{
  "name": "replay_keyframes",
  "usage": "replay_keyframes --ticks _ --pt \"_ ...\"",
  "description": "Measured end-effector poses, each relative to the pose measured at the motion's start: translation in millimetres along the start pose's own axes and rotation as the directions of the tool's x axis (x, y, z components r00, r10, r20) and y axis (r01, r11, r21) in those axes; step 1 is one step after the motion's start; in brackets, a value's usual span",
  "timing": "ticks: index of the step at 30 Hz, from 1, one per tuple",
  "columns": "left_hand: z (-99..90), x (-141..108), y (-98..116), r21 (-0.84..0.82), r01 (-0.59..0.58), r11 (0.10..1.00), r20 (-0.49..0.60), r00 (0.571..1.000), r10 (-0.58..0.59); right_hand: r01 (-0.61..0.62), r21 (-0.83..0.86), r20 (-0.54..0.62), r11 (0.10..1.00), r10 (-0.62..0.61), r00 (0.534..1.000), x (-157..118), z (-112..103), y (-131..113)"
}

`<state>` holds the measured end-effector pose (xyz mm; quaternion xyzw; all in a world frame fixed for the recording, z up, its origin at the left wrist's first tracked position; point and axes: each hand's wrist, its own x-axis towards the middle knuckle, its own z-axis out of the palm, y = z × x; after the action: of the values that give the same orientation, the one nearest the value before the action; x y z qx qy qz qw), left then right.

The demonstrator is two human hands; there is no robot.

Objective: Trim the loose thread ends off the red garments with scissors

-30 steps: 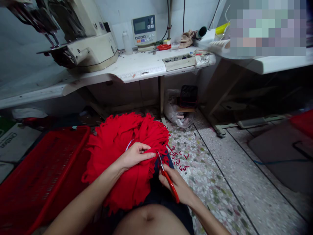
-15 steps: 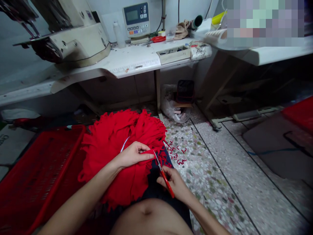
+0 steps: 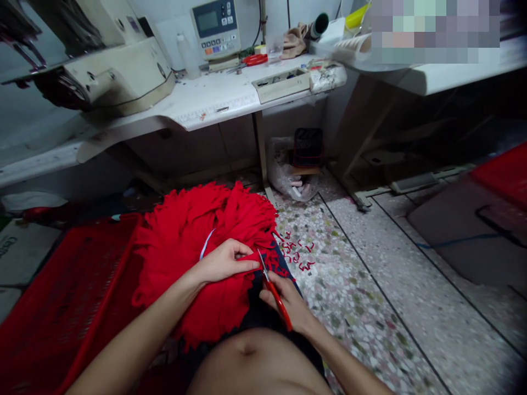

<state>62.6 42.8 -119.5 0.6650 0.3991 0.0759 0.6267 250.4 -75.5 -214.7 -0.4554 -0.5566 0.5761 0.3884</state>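
Note:
A big bundle of red fabric pieces (image 3: 206, 219) lies across my lap, a pale strip (image 3: 207, 244) showing on top of it. My left hand (image 3: 228, 260) pinches the edge of one red piece between thumb and fingers. My right hand (image 3: 288, 299) grips red-handled scissors (image 3: 278, 303), whose blades point up and left to the pinched edge, by my left fingertips. Whether the blades touch the fabric I cannot tell. Red thread scraps (image 3: 294, 252) are scattered on the floor right of the bundle.
A red plastic crate (image 3: 78, 285) stands at my left. Ahead is a white sewing table (image 3: 222, 101) with a sewing machine (image 3: 119, 71) and a control panel (image 3: 216, 27). Beneath it sits a clear plastic bag (image 3: 284, 170). A grey bin (image 3: 461, 236) is at the right.
The view has shifted slightly, so the table and machine appear further left and higher. Both hands keep nearly the same pose, with the scissors still at the fabric edge.

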Motion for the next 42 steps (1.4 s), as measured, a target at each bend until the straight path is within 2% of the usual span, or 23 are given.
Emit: replay_keyframes --ticks 4,7,10,12,14,15,16,18,20,21,23,24,26,29,31,35,39,40,42 --pt "1.9 0.4 2.5 0.026 -0.030 0.999 -0.004 1.000 0.030 -0.080 0.010 -0.093 0.997 0.081 0.992 -3.2 3.6 12.7" --pt "-0.2 -5.0 11.5 0.068 -0.112 0.991 0.003 0.994 0.112 -0.081 0.075 -0.158 0.994 0.092 0.983 -9.3 8.5 24.8" --pt "-12.0 -21.4 17.7 0.156 -0.172 0.973 0.123 0.980 0.154 -0.107 0.200 -0.210 0.974 0.149 0.966 -14.6 10.1 32.8" --pt "-24.7 -37.8 15.5 0.179 -0.109 0.978 0.295 0.954 0.053 -0.165 0.251 -0.230 0.954 0.225 0.947 -15.8 6.6 35.2" --pt "-38.0 -55.4 9.6 0.150 0.074 0.986 0.425 0.895 -0.132 -0.215 0.258 -0.248 0.942 0.280 0.928 -14.8 -0.4 36.6" --pt "-44.1 -63.3 6.7 0.131 0.169 0.977 0.440 0.873 -0.210 -0.228 0.254 -0.259 0.940 0.293 0.921 -13.5 -4.6 37.2" --pt "-49.4 -69.8 4.9 0.110 0.240 0.964 0.420 0.868 -0.264 -0.232 0.249 -0.269 0.940 0.298 0.916 -11.8 -8.9 37.7" --pt "-56.8 -76.9 5.4 0.071 0.273 0.959 0.280 0.917 -0.282 -0.221 0.235 -0.287 0.947 0.285 0.915 -7.4 -16.3 37.8" --pt "-59.1 -74.2 11.2 0.083 0.188 0.979 0.050 0.980 -0.192 -0.200 0.217 -0.304 0.955 0.261 0.916 -2.1 -21.2 35.8" --pt "-58.4 -69.2 14.7 0.125 0.118 0.985 -0.075 0.991 -0.109 -0.194 0.210 -0.308 0.958 0.253 0.917 0.6 -22.5 33.8" --pt "-53.8 -53.4 19.6 0.274 -0.008 0.962 -0.279 0.956 0.088 -0.191 0.198 -0.312 0.961 0.247 0.917 5.6 -22.8 28.8" --pt "-50.6 -44.0 20.0 0.365 -0.046 0.930 -0.334 0.926 0.177 -0.191 0.197 -0.310 0.962 0.246 0.918 7.7 -22.1 26.5" --pt "-44.6 -25.2 16.2 0.520 -0.055 0.853 -0.359 0.891 0.277 -0.192 0.202 -0.298 0.960 0.247 0.922 10.0 -19.4 23.4" --pt "-41.0 -5.0 4.6 0.617 -0.025 0.786 -0.348 0.888 0.301 -0.201 0.231 -0.273 0.952 0.261 0.926 8.5 -14.4 24.6" --pt "-42.6 1.4 -2.3 0.608 -0.025 0.793 -0.370 0.875 0.312 -0.206 0.254 -0.259 0.945 0.271 0.927 6.2 -12.3 27.1" --pt "-46.8 5.2 -9.6 0.504 -0.055 0.862 -0.503 0.792 0.345 -0.166 0.286 -0.284 0.944 0.249 0.926 13.7 -13.6 23.7" --pt "-40.7 3.6 -9.8 0.414 -0.081 0.907 -0.532 0.786 0.314 -0.074 0.325 -0.386 0.943 0.203 0.900 47.2 -16.7 10.1" --pt "-37.8 1.9 -8.6 0.413 -0.085 0.907 -0.547 0.773 0.321 -0.057 0.327 -0.415 0.943 0.198 0.888 57.6 -16.5 7.7" --pt "-31.4 -3.2 -5.4 0.430 -0.085 0.899 -0.604 0.713 0.356 -0.031 0.340 -0.442 0.940 0.189 0.877 76.5 -14.5 5.4"
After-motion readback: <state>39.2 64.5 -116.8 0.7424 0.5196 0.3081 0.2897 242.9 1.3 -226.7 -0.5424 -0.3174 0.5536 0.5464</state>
